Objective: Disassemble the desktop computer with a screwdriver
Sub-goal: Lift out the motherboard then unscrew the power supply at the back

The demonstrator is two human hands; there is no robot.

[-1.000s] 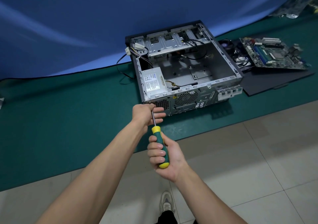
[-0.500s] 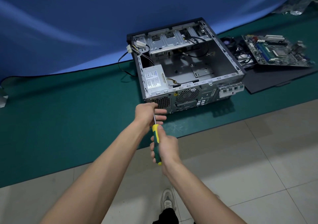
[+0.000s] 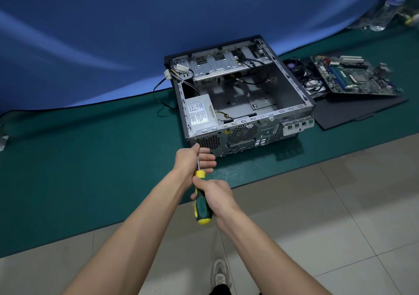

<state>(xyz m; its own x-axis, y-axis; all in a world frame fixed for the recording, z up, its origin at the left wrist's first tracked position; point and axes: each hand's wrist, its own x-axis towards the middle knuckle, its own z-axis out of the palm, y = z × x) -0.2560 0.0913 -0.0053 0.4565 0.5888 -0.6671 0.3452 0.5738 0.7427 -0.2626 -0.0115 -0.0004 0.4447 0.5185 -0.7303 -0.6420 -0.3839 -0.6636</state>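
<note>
Right hand [image 3: 215, 195] grip wraps screwdriver [image 3: 201, 204]; left hand [image 3: 192, 158] pinches shaft, tip seemingly hidden.

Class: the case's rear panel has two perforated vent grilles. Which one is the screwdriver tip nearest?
The left grille, beside the power supply; the screwdriver points at the screw by its corner. The round fan grille sits farther right.

A tiled floor [image 3: 317, 226] carries a green mat [image 3: 90, 170], which lies under both grips and stretches beyond them. On the mat, just past the grips, sits the open case [image 3: 244, 104]. Well right of them lies a black panel [image 3: 353, 111] bearing a motherboard [image 3: 353, 77].
</note>
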